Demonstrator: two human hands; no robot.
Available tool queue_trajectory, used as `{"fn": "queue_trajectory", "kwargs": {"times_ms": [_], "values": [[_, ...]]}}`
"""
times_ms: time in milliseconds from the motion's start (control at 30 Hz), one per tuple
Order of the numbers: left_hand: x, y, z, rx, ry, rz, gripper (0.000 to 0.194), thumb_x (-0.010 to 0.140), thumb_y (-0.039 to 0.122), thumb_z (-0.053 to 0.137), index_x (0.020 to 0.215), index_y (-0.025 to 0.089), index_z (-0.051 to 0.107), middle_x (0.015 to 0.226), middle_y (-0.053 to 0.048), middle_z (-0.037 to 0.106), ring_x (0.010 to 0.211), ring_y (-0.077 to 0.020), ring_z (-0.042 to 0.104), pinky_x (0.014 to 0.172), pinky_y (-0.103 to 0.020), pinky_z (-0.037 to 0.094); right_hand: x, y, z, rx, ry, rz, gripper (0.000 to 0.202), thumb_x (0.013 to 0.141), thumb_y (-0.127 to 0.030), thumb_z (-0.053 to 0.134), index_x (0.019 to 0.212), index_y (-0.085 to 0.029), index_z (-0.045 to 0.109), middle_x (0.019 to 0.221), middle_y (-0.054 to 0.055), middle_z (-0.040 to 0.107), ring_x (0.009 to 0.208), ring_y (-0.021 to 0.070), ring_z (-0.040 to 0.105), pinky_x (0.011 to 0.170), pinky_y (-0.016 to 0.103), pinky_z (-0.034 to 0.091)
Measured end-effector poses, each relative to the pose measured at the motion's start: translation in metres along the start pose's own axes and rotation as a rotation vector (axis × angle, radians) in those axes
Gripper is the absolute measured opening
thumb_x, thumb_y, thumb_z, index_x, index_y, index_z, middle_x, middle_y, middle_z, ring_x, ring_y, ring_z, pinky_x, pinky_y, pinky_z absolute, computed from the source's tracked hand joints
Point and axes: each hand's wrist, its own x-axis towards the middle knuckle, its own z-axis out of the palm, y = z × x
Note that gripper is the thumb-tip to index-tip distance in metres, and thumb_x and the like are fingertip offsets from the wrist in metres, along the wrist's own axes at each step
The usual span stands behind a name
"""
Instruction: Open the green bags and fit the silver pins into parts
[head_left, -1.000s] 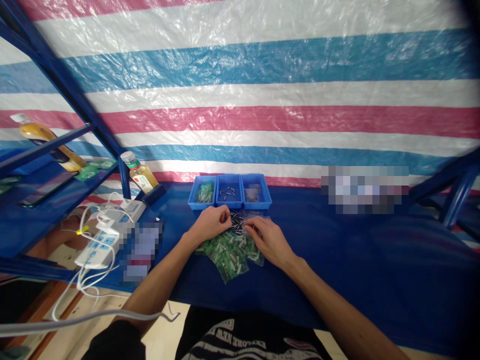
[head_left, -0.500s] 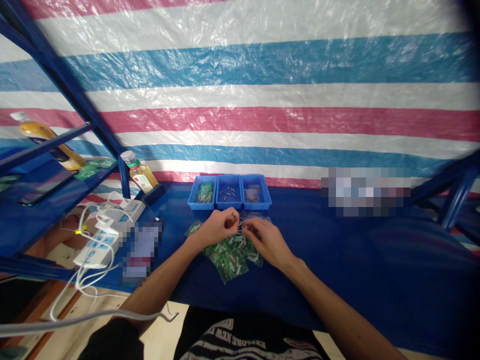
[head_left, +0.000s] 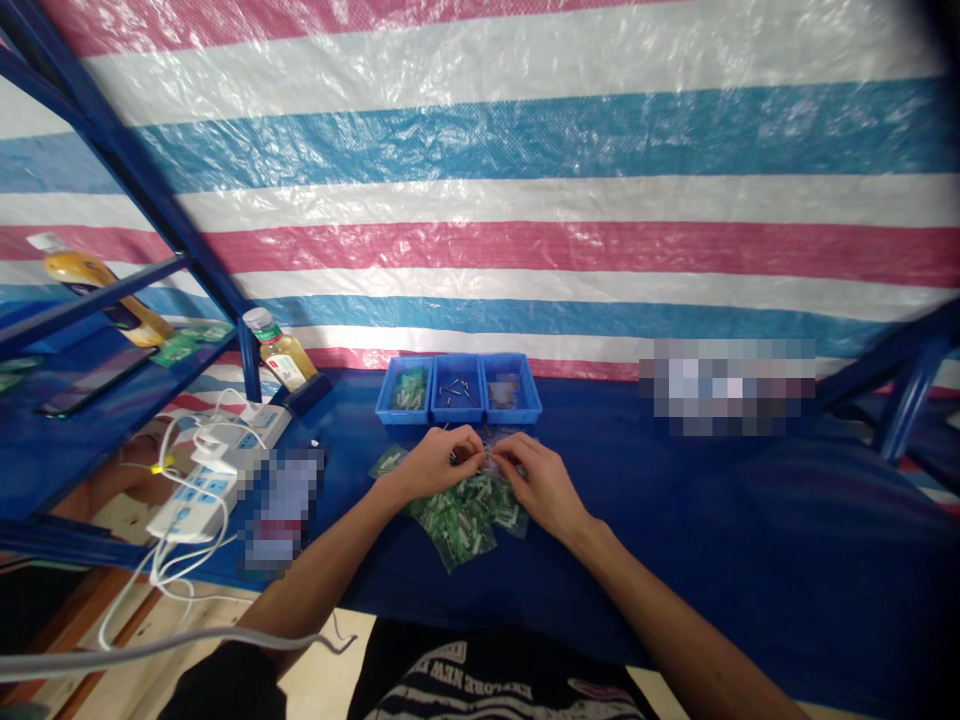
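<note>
My left hand (head_left: 444, 462) and my right hand (head_left: 534, 478) are close together over a pile of green and clear plastic packets (head_left: 461, 520). Thumb and fingers are pinched on each hand. What either one grips is too small to make out; a small clear bag seems to lie between the fingertips. Just beyond stand three blue bins side by side: the left bin (head_left: 382, 405) holds green packets, the middle bin (head_left: 457, 412) several loose metal screws, and the right bin (head_left: 514, 413) clear packets with brownish pieces.
On the left are a white power strip (head_left: 191, 505) with cables, a blurred-out flat object (head_left: 285, 510), a drink bottle (head_left: 281, 355) and a blue metal frame (head_left: 217, 285). Another blurred-out object (head_left: 727, 388) is at the back right. A striped sheet (head_left: 570, 245) hangs behind.
The fingertips of both hands have drawn closer together, with my left hand moving slightly right. Dark small pieces seen between them before no longer show clearly. The view has tilted up slightly.
</note>
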Motion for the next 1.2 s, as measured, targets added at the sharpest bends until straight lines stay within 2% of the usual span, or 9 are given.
{"fn": "queue_trajectory", "kwargs": {"times_ms": [267,500,800,1200], "values": [[0.0017,0.0028,-0.0008,0.150,0.027,0.084,0.014,0.095,0.024,0.060,0.096,0.016,0.072,0.080,0.000,0.074,0.068,-0.0095,0.064,0.067,-0.018,0.045,-0.0005,-0.0015,0.0017,0.071,0.045,-0.039,0.012,0.101,-0.020,0.055,0.100,-0.023,0.067,0.098,0.005,0.070,0.083,0.0191,0.066,0.079,0.031,0.052],[0.0003,0.0025,-0.0007,0.177,0.042,0.100,0.014,0.094,0.023,0.062,0.097,0.015,0.072,0.070,0.001,0.068,0.060,-0.0086,0.058,0.061,-0.018,0.043,-0.0019,0.0011,0.0038,0.074,0.044,-0.059,0.013,0.101,-0.020,0.055,0.102,-0.024,0.067,0.100,0.005,0.070,0.088,0.0205,0.067,0.082,0.033,0.052],[0.0008,-0.0001,-0.0002,0.256,0.055,0.230,0.013,0.093,0.020,0.061,0.088,0.015,0.071,0.069,0.000,0.065,0.061,-0.0097,0.057,0.062,-0.020,0.042,-0.0004,-0.0031,0.0008,0.080,0.029,-0.085,0.014,0.103,-0.023,0.054,0.104,-0.024,0.068,0.100,0.006,0.069,0.088,0.0202,0.067,0.081,0.032,0.053],[-0.0006,-0.0024,0.0007,0.306,0.060,0.302,0.012,0.092,0.018,0.059,0.087,0.016,0.070,0.073,-0.001,0.063,0.065,-0.0105,0.056,0.064,-0.022,0.042,-0.0018,0.0014,0.0024,0.088,0.026,-0.087,0.014,0.102,-0.020,0.055,0.098,-0.024,0.067,0.098,0.005,0.068,0.089,0.0205,0.066,0.082,0.032,0.052]]}}
